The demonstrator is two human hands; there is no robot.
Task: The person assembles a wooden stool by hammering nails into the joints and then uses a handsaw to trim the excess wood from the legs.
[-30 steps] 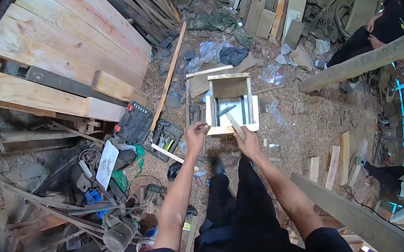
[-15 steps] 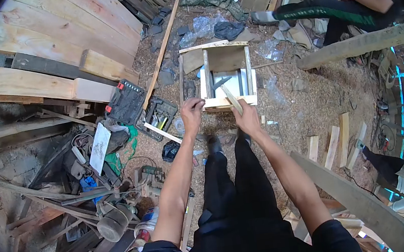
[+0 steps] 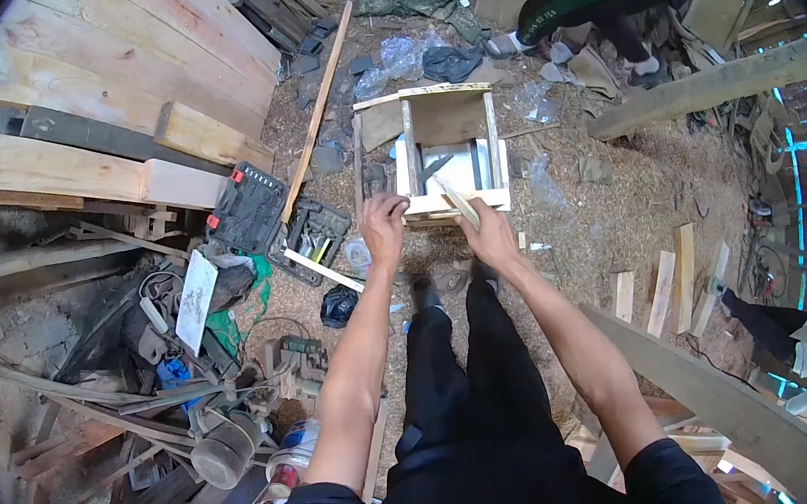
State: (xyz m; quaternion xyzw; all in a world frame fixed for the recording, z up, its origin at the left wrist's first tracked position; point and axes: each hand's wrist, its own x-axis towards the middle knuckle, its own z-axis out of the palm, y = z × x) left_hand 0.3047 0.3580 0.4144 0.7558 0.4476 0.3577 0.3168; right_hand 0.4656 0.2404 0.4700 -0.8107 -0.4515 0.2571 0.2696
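A wooden frame, open at the top, stands in front of me, with a pale board along its near side. In my right hand is a hammer by its light wooden handle; the dark head points away from me, over the frame's opening. My left hand is at the left end of the near board, thumb and fingers pinched together. Whatever is between those fingertips is too small to make out.
An open tool case lies left of the frame near a long thin strip. Large planks are at the upper left. Another person is at the upper right, behind a log. Cut wood pieces lie at right.
The other person has shifted left, with more of the torso and an arm now in view. My hands stay at the near board; the hammer has barely moved.
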